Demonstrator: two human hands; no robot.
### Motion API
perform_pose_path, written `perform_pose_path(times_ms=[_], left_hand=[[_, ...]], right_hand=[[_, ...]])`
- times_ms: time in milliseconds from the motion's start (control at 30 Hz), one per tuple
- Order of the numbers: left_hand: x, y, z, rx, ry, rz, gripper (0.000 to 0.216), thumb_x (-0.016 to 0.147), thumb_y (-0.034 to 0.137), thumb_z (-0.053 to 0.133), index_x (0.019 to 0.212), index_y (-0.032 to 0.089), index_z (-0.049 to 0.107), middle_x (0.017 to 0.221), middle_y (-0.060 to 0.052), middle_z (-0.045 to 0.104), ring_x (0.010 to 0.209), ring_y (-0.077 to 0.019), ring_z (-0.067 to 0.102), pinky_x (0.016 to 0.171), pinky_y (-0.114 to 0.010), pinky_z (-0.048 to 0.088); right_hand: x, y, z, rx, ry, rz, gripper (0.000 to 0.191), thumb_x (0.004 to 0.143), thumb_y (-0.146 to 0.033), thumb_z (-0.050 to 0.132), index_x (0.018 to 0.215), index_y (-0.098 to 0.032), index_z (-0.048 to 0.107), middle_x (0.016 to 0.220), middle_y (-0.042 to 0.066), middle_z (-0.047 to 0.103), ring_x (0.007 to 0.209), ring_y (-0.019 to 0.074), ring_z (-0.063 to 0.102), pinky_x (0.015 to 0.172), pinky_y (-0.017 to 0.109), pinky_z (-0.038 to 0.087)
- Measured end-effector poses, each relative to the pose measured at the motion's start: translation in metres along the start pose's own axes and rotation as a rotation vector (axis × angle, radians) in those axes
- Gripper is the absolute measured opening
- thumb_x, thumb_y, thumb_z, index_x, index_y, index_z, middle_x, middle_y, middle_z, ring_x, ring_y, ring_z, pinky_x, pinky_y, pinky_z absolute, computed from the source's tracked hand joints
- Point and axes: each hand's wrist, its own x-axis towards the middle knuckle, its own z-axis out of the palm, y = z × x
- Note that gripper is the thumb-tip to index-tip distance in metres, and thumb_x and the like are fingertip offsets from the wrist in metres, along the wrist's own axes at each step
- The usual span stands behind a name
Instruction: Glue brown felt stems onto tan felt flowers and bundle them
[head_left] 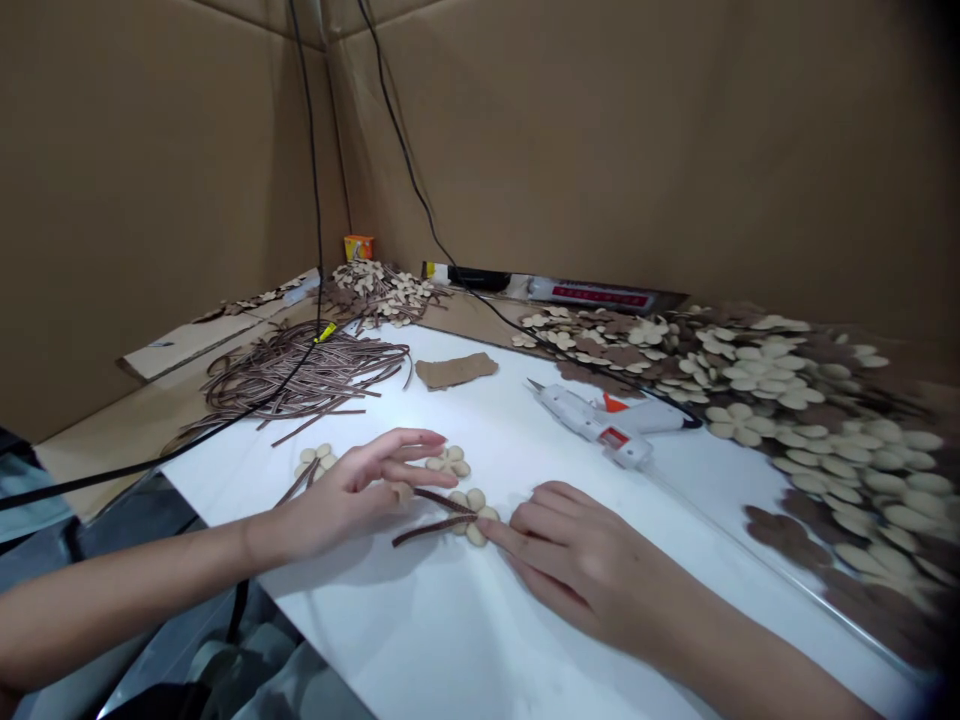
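Note:
A cream petalled flower cutout (477, 500) lies on the white board, with a folded brown cord (435, 527) laid over its middle and its two ends pointing left. My right hand (574, 555) is closed apart from its index finger, whose tip holds the cord and flower down. My left hand (367, 485) is open above the board, fingers stretched out, its thumb close to the upper cord end; whether they touch I cannot tell. Another cream flower (448, 461) lies just beyond the left fingertips. Behind the left wrist, one more flower (319, 460) has a brown cord on it, partly hidden.
A glue gun (600, 420) rests on the white board (525, 640). Cream and brown flowers (772, 370) are heaped at right. A bundle of brown cords (300, 370) and a cardboard scrap (457, 371) lie behind. Black cables (420, 190) hang across cardboard walls (600, 130).

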Motion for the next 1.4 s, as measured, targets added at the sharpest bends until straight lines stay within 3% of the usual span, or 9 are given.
perform_pose_path(times_ms=[167, 333, 567, 767, 1000, 1167, 1300, 1400], left_hand=[[0.004, 0.002, 0.008, -0.124, -0.037, -0.059, 0.041, 0.087, 0.019, 0.05, 0.127, 0.021, 0.042, 0.124, -0.013, 0.057, 0.119, -0.0242, 0.05, 0.099, -0.04, 0.034], [0.005, 0.005, 0.013, 0.071, -0.022, -0.002, 0.033, 0.087, 0.019, 0.051, 0.121, 0.02, 0.048, 0.124, -0.011, 0.056, 0.119, -0.0205, 0.048, 0.102, -0.037, 0.033], [0.017, 0.008, 0.013, -0.136, 0.128, -0.098, 0.035, 0.074, 0.016, 0.067, 0.106, 0.015, 0.051, 0.089, -0.005, 0.061, 0.085, -0.0129, 0.06, 0.081, -0.028, 0.047], [0.019, 0.015, 0.012, 0.158, 0.149, 0.139, 0.017, 0.074, 0.012, 0.063, 0.091, 0.014, 0.058, 0.079, 0.0, 0.055, 0.075, -0.0097, 0.057, 0.07, -0.022, 0.049], [0.018, 0.013, 0.008, 0.541, 0.039, 0.269, 0.02, 0.08, 0.006, 0.05, 0.093, 0.012, 0.063, 0.078, -0.004, 0.061, 0.073, -0.0115, 0.06, 0.065, -0.02, 0.047], [0.019, 0.018, 0.008, 0.744, -0.107, 0.372, 0.022, 0.089, 0.01, 0.04, 0.095, 0.014, 0.061, 0.092, -0.008, 0.065, 0.086, -0.0132, 0.06, 0.077, -0.022, 0.046], [0.017, 0.021, 0.011, 0.827, -0.278, 0.379, 0.026, 0.091, 0.013, 0.034, 0.109, 0.015, 0.052, 0.101, -0.01, 0.062, 0.095, -0.016, 0.056, 0.084, -0.027, 0.044], [0.017, 0.019, 0.012, 0.872, -0.409, 0.419, 0.035, 0.091, 0.017, 0.036, 0.126, 0.016, 0.037, 0.116, -0.014, 0.053, 0.11, -0.0196, 0.049, 0.093, -0.033, 0.042]], right_hand=[[-0.001, -0.001, 0.001, 0.021, -0.013, 0.029, 0.024, 0.092, -0.016, 0.041, 0.103, -0.017, 0.062, 0.073, 0.003, 0.056, 0.069, 0.0149, 0.048, 0.066, 0.03, 0.038], [-0.002, -0.001, 0.002, 0.019, 0.0, 0.02, 0.024, 0.092, -0.017, 0.041, 0.103, -0.016, 0.062, 0.073, 0.003, 0.057, 0.068, 0.0152, 0.048, 0.065, 0.03, 0.039], [-0.001, -0.002, 0.003, 0.028, 0.017, 0.025, 0.028, 0.092, -0.016, 0.039, 0.11, -0.015, 0.06, 0.075, 0.004, 0.058, 0.069, 0.0157, 0.048, 0.064, 0.03, 0.039], [-0.003, -0.002, 0.004, 0.025, 0.007, 0.034, 0.026, 0.092, -0.016, 0.039, 0.105, -0.015, 0.061, 0.074, 0.004, 0.056, 0.07, 0.0159, 0.048, 0.067, 0.031, 0.039], [-0.002, -0.002, 0.003, 0.008, -0.015, 0.054, 0.026, 0.092, -0.016, 0.038, 0.103, -0.017, 0.061, 0.071, 0.002, 0.053, 0.068, 0.0149, 0.048, 0.067, 0.029, 0.038], [-0.001, -0.002, 0.002, 0.0, -0.012, 0.045, 0.026, 0.092, -0.017, 0.038, 0.103, -0.016, 0.061, 0.071, 0.003, 0.053, 0.069, 0.0151, 0.049, 0.068, 0.029, 0.038], [-0.001, -0.002, 0.002, 0.0, -0.01, 0.051, 0.026, 0.092, -0.017, 0.037, 0.098, -0.016, 0.062, 0.07, 0.003, 0.054, 0.068, 0.0151, 0.049, 0.068, 0.03, 0.038], [-0.002, -0.002, 0.003, 0.005, 0.007, 0.043, 0.026, 0.091, -0.015, 0.038, 0.1, -0.016, 0.062, 0.069, 0.002, 0.054, 0.067, 0.015, 0.049, 0.068, 0.03, 0.038]])
